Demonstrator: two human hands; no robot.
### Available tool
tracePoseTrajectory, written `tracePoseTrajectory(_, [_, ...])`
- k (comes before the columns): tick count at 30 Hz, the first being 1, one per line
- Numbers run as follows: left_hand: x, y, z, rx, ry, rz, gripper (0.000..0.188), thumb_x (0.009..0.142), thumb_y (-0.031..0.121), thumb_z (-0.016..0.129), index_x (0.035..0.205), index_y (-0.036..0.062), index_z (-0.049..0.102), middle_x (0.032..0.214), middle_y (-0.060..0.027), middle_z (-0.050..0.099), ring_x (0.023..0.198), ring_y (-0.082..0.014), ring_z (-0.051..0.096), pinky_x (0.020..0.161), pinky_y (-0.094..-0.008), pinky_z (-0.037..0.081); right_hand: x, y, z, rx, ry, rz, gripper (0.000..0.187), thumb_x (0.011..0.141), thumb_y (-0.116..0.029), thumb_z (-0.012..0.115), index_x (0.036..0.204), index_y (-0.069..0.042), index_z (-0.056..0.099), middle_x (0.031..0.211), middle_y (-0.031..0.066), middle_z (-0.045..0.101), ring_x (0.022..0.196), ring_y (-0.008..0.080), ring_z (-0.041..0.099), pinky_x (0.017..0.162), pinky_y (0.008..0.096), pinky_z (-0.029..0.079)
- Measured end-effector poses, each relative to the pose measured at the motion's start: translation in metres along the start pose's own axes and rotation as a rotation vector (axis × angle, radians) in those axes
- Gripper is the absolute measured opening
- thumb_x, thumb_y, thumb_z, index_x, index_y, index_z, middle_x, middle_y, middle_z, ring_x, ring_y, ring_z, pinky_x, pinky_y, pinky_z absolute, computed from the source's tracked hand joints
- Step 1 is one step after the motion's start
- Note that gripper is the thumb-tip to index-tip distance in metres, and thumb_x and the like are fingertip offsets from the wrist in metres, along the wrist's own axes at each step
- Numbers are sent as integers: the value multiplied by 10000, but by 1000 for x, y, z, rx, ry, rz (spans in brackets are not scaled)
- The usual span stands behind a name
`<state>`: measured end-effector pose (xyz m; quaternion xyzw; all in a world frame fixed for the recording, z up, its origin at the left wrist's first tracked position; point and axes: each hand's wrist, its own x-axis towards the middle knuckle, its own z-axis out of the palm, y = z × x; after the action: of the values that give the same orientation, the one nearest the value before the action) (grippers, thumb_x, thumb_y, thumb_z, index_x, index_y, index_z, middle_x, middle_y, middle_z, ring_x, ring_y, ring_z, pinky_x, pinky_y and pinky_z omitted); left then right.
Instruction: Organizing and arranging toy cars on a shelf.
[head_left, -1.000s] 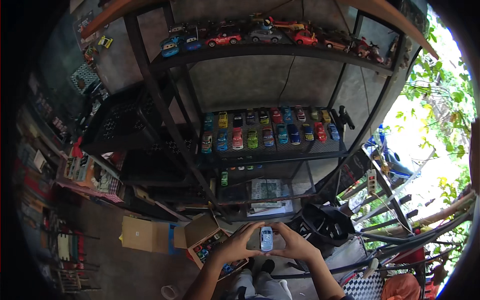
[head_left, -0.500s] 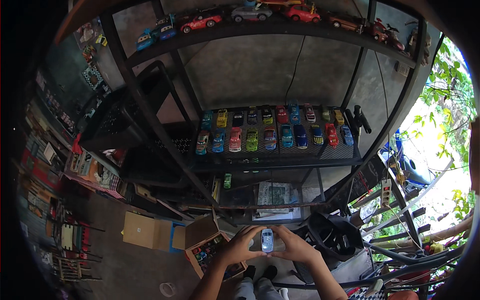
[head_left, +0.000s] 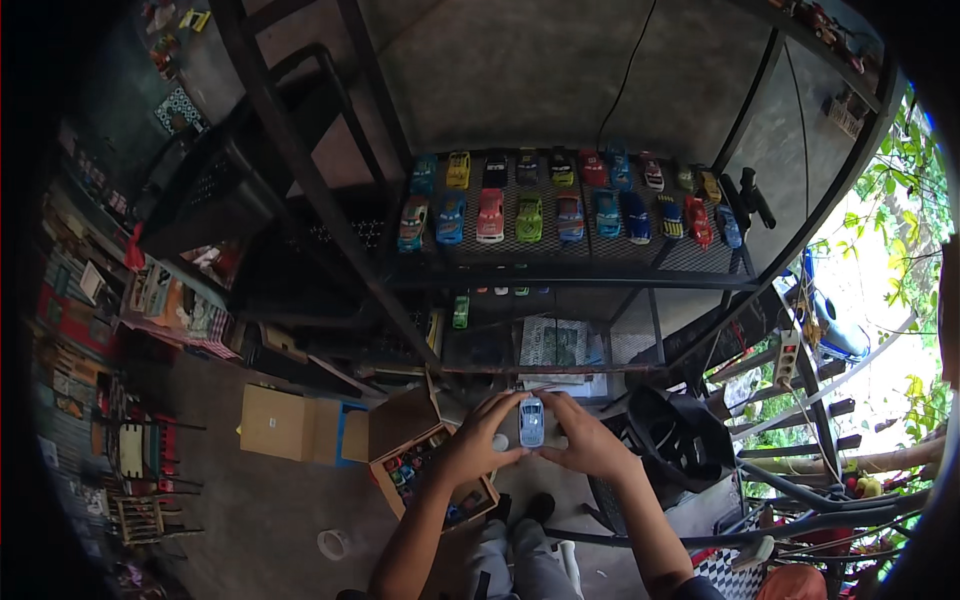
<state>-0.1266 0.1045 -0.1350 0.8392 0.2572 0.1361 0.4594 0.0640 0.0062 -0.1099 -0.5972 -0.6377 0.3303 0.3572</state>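
Observation:
A light blue toy car (head_left: 531,422) is held up in front of me, its top side showing. My left hand (head_left: 482,440) grips its left side and my right hand (head_left: 585,436) its right, thumbs at the lower end and fingers at the upper. Beyond my hands, two rows of toy cars stand on a black mesh shelf (head_left: 590,262); among them are a pink car (head_left: 490,216), a lime green car (head_left: 530,217) and a red car (head_left: 698,222). One green toy car (head_left: 460,311) sits on the level below.
An open cardboard box (head_left: 462,512) of small toy cars stands on the floor to the left of my legs, beside another open carton (head_left: 275,425). A black bag (head_left: 680,440) lies right of my hands. A power strip (head_left: 787,358) hangs farther right.
My view has tilted downward, so the top shelf's cars have mostly left the picture. Both hands still hold the light blue toy car, now slightly higher in view.

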Motion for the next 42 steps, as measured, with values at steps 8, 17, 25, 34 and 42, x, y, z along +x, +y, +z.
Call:
tracePoseTrajectory(8, [-10,9,-18,-24,7,-8,742,715,125,763,1364,81,406,1385,-168,409,1330,-324,347,1075,-407,325,4,-11,12,-19,-2,-9,760,701,-121,745,1351,-37,360,1204,184,486,1104,371,519,913,403,455])
tracePoseTrajectory(17, [4,-28,-19,-40,15,-3,762,711,112,768,1375,99,395,1400,-171,404,1330,-322,359,1064,-400,342,21,16,37,-64,51,-4,785,719,-127,740,1385,-54,332,1245,181,476,1119,375,519,910,403,461])
tracePoseTrajectory(25, [54,-113,2,82,98,77,787,694,105,777,1376,113,385,1388,-193,419,1348,-331,337,1055,-421,348,68,90,58,-57,43,39,792,754,-158,716,1424,-96,298,1290,234,463,1176,408,489,946,427,443])
tracePoseTrajectory(34, [93,-207,16,261,108,47,765,695,185,753,1371,125,400,1352,-101,473,1363,-365,289,1089,-478,263,125,200,78,-632,-33,207,1036,683,-314,759,1488,-128,133,1459,276,267,1289,383,399,1007,419,416])
tracePoseTrajectory(42, [111,-234,24,482,98,-37,775,680,244,773,1369,161,428,1442,-121,350,1400,-401,144,1102,-573,160,131,233,128,-764,-179,503,1056,719,-595,625,1504,-146,78,1527,267,35,1432,374,38,1129,536,106])
